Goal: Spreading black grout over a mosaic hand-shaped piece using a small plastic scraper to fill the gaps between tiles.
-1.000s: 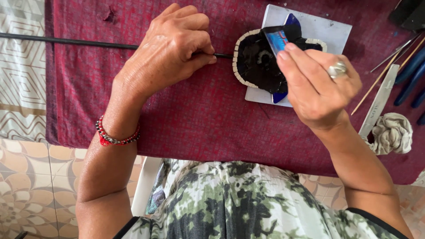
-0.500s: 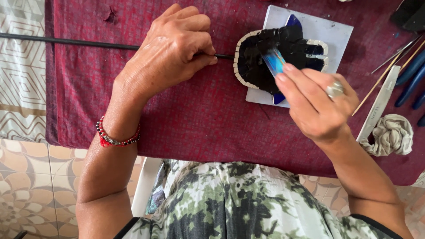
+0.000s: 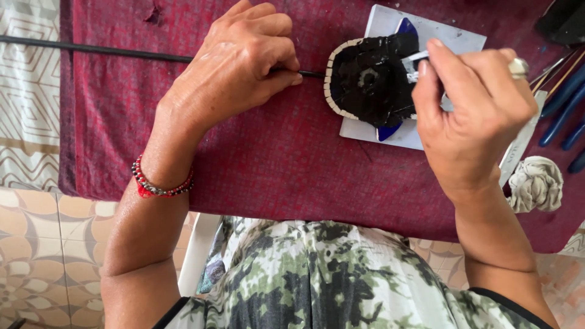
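Black glossy lump (image 3: pixel 372 82) on white tile (image 3: pixel 390 24), thin rod (image 3: pixel 91 50), perhaps wire

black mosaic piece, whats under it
The black mosaic piece lies on a white tile set on the maroon cloth. A blue bit pokes out beneath; the rest under it is covered.

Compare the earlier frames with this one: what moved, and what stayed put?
The right hand slid rightward and up along the black piece, carrying its small flat tool from the piece's middle to its upper right edge. The left hand kept pinching the thin black rod at the same spot. The piece, white tile and maroon cloth did not shift.
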